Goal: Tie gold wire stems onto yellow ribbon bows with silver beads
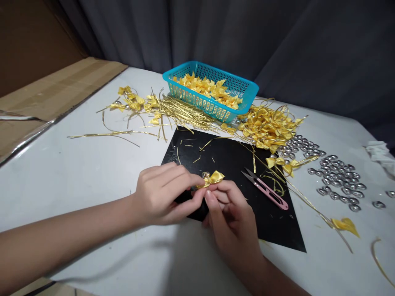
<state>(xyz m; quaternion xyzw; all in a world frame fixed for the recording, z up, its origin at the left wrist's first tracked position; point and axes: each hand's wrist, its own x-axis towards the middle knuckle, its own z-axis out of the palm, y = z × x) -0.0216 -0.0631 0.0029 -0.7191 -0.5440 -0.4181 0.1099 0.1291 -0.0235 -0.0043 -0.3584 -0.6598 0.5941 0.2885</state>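
Between my two hands is a small yellow satin ribbon bow (216,177) with a shiny silver bead at its middle, held above the black mat (228,150). My left hand (169,191) pinches the bow's left side between thumb and fingers. From below and the right, my right hand (231,209) grips it with thumb and index finger close to the left fingertips. Part of the bow is hidden behind the fingers. Pink-handled thread snips (271,195) lie on the mat to the right, blades pointing up and left.
A turquoise basket (247,100) holds many yellow bows. Before it lies a bundle of gold cords (185,112); a heap of finished-looking bows (268,125) sits to its right. Silver beads (339,176) spread over the white table (123,164). Cardboard (61,90) borders the left.
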